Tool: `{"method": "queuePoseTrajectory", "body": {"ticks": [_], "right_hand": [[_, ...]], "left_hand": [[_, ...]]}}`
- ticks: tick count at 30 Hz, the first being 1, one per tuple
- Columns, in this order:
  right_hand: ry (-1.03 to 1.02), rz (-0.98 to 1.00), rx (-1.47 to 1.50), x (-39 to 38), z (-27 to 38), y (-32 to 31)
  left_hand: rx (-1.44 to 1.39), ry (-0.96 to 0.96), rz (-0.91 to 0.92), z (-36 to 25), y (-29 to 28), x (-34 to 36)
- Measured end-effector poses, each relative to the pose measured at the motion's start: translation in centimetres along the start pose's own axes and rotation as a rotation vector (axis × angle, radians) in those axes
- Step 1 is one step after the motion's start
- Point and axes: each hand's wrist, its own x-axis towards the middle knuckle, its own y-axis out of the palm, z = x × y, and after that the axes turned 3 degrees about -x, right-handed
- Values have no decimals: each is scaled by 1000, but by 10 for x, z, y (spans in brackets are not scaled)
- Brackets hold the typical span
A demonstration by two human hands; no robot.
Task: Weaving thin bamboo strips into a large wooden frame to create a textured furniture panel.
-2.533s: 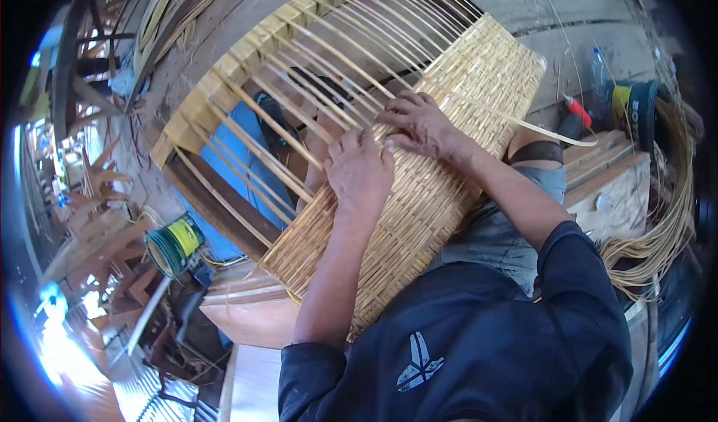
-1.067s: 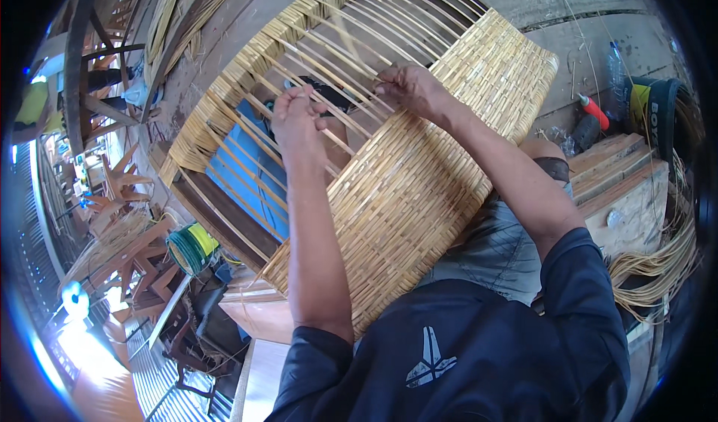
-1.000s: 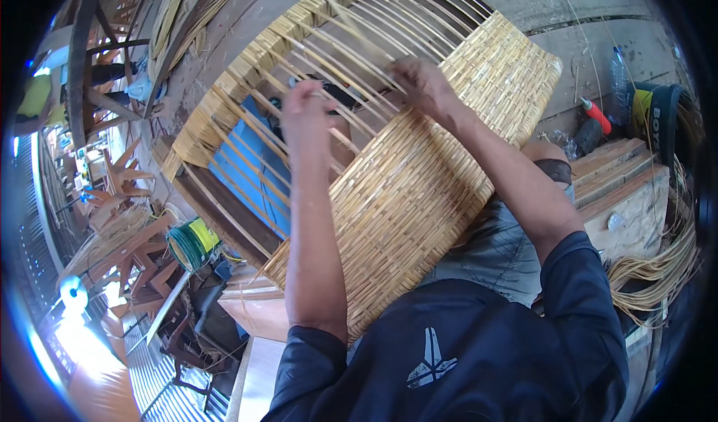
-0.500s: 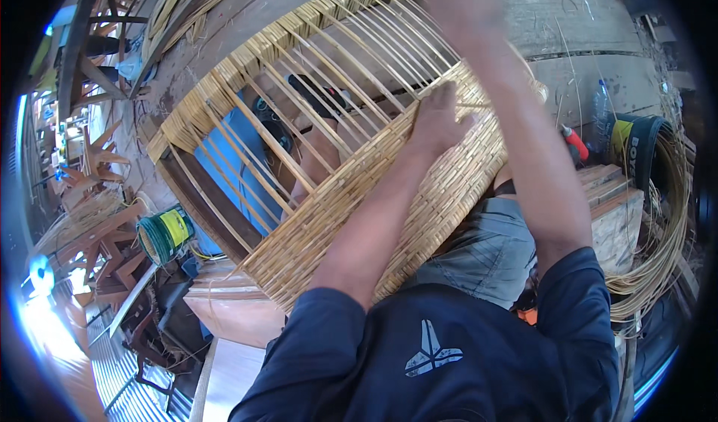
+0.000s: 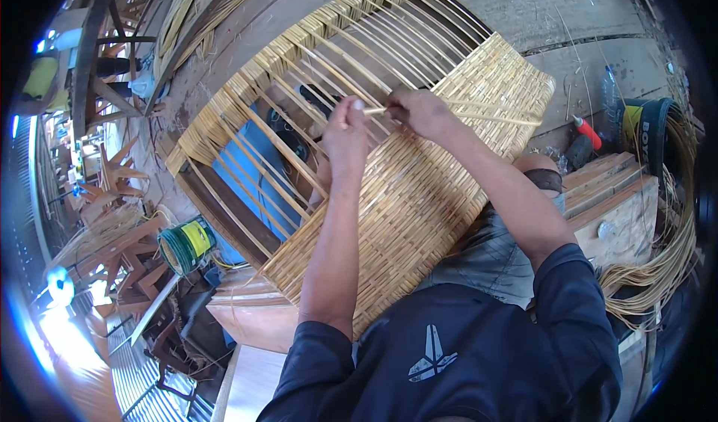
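A large rattan panel [image 5: 426, 186] lies across my lap, its near part tightly woven. Beyond the weave, bare rattan strips [image 5: 329, 149] stretch to the wrapped far edge of a dark wooden frame [image 5: 213, 201]. My left hand [image 5: 346, 132] is closed, pinching a pale rattan strand [image 5: 375, 111] just above the bare strips. Close by on the right, my right hand [image 5: 422, 114] is closed on the same strand at the edge of the weave. From there the strand [image 5: 493, 113] runs right over the woven part. My right fingertips are partly hidden.
A coil of rattan [image 5: 651, 272] hangs at the right beside a dark bucket [image 5: 649, 134]. A red-handled tool [image 5: 587, 132] and a clear bottle [image 5: 611, 97] are near it. At the left stands a green bucket [image 5: 185, 246]. Wooden blocks [image 5: 609, 198] flank my legs.
My right hand has come down from the upper right to the middle. My left hand has left the woven surface and moved left. Both now grip the strand.
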Motion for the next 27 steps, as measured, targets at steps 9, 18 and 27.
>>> {"method": "queuePoseTrajectory", "body": {"ticks": [9,18,27], "right_hand": [[-111,-40,-215,3,-13,14],[-213,-261,19,-1,37,32],[-145,-157,-182,9,65,68]], "left_hand": [[1119,319,146,31,12,7],[797,417,-50,-11,-39,-11],[1045,299,9,14,-66,-12]]}}
